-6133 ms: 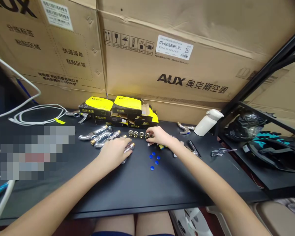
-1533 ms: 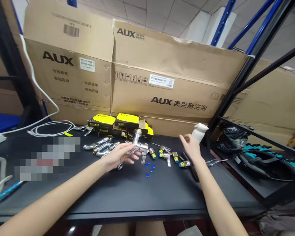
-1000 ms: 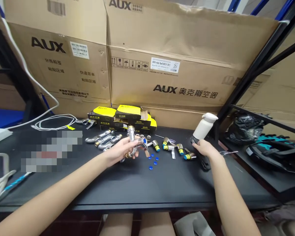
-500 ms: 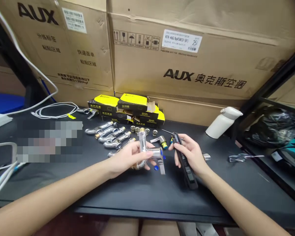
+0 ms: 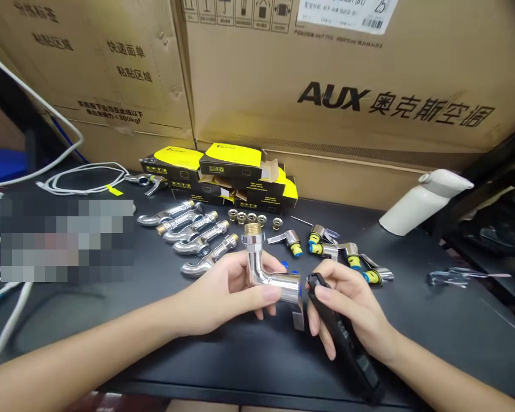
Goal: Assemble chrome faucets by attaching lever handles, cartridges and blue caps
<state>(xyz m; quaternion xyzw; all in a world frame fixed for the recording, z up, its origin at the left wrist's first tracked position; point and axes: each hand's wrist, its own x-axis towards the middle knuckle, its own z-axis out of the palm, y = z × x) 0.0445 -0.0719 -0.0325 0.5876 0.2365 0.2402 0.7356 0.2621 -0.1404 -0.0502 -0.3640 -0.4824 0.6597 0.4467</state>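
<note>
My left hand (image 5: 227, 294) is closed around a chrome angled tap (image 5: 285, 286) over the front of the table. Its brass-threaded end points up; a flat lever (image 5: 298, 319) hangs at the other end, where some blue shows. Fingers of my right hand (image 5: 364, 303) wrap a long black handheld tool (image 5: 347, 337) with small lettering, whose exact kind I cannot make out. The tool's top end is close beside the tap's lever end; whether they touch is unclear. Small blue caps (image 5: 285, 265) lie behind the tap, partly hidden.
Chrome tap bodies (image 5: 197, 243) lie to the left, brass-threaded rings (image 5: 252, 218) behind. Lever cartridges with yellow-and-blue ends (image 5: 324, 250) and a thin metal rod (image 5: 302, 220) lie to the right. Yellow-black boxes (image 5: 232, 157), a white bottle (image 5: 420, 203) and cables (image 5: 86, 183) stand or lie farther back.
The view has tipped down and come closer. My right hand has brought the black tool's top end nearer to the tap's lever end. Both hands keep their grip.
</note>
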